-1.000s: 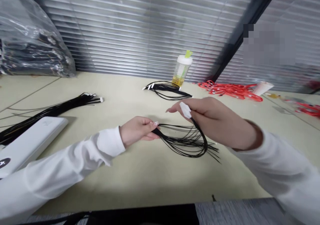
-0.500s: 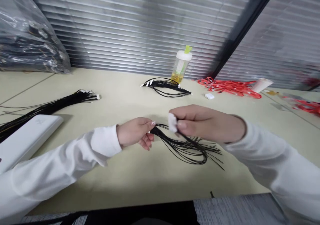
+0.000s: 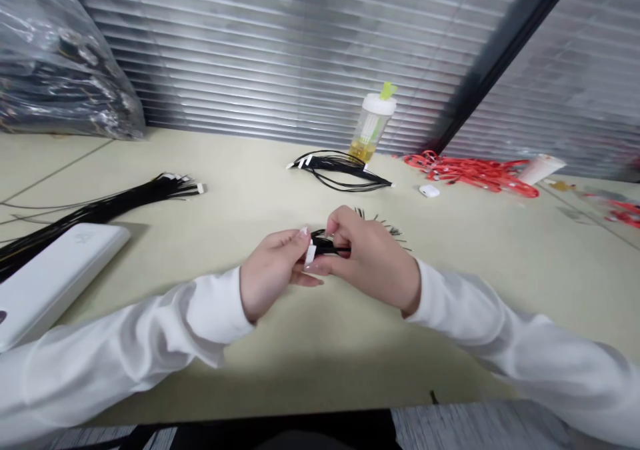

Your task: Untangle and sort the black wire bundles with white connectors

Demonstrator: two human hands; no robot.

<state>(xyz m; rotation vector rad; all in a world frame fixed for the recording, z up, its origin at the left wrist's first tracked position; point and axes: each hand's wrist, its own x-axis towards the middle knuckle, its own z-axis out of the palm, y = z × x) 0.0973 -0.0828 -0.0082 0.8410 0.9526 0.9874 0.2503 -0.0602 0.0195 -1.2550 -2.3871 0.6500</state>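
Note:
Close together over the middle of the table, both hands work at one bundle of thin black wires. My left hand (image 3: 277, 263) pinches the connector end of the wire bundle (image 3: 324, 240) between thumb and fingers. A white connector (image 3: 311, 254) shows upright at its fingertips. From the right, my right hand (image 3: 373, 253) is closed round the black wires just behind that connector, its thumb touching the connector's lower edge. The loose wire ends (image 3: 387, 227) fan out beyond my right hand. Part of the bundle is hidden behind my fingers.
Another black wire bundle (image 3: 135, 197) lies at left beside a white power bank (image 3: 65, 273). Behind are a tied black cable loop (image 3: 340, 172), a bottle (image 3: 373, 127), a small white case (image 3: 429, 191) and red lanyards (image 3: 480, 172). A plastic bag (image 3: 75, 83) stands far left.
My right hand has moved left and brought the white connector and wires to my left hand. The wire ends now spread behind my right hand.

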